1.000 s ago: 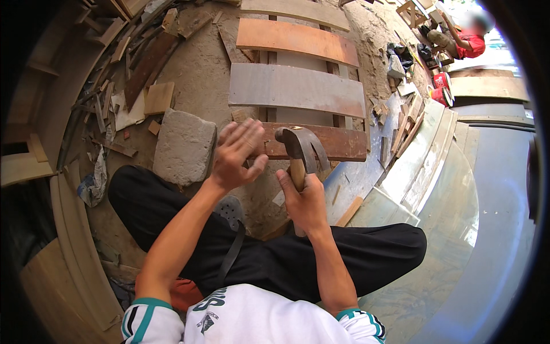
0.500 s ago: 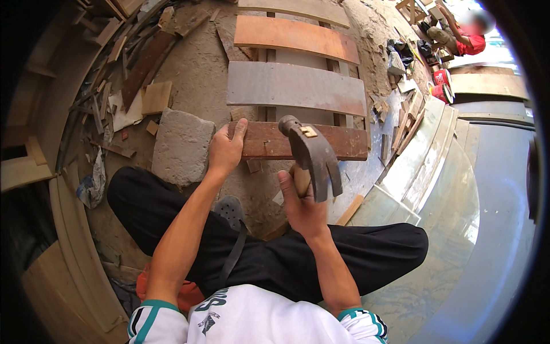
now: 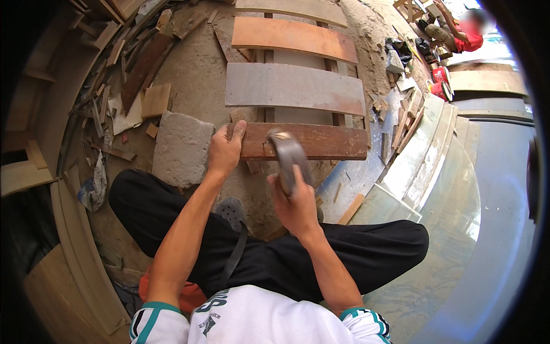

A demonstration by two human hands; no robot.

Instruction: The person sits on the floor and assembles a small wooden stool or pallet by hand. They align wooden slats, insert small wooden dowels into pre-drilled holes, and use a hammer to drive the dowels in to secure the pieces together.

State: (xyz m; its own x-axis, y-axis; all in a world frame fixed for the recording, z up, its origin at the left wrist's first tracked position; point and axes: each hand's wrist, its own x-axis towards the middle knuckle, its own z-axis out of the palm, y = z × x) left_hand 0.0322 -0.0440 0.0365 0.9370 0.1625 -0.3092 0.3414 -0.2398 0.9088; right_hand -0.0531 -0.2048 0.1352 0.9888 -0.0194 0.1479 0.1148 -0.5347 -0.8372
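My left hand (image 3: 225,150) is closed round the left end of a reddish-brown plank (image 3: 335,141), thumb on top. This plank lies at the near end of a slatted wooden frame, nearest to me. My right hand (image 3: 297,205) grips a claw hammer (image 3: 292,156), whose head, smeared by motion, is over the plank. Just left of the hammer's face a small nail (image 3: 264,144) seems to stand in the plank. Beyond lie a grey slat (image 3: 295,86) and an orange-brown slat (image 3: 293,39), set across two dark rails. The hammer's handle is mostly hidden by my hand.
A rough stone block (image 3: 182,148) sits left of the plank. Wood scraps (image 3: 140,71) litter the ground at left. Glass sheets (image 3: 441,189) lie at right. Red cans (image 3: 440,83) stand farther off, near a seated person (image 3: 458,37) in red.
The hammer has swung left and down toward the nail, and my right hand has shifted left with it. My left hand keeps its hold on the plank.
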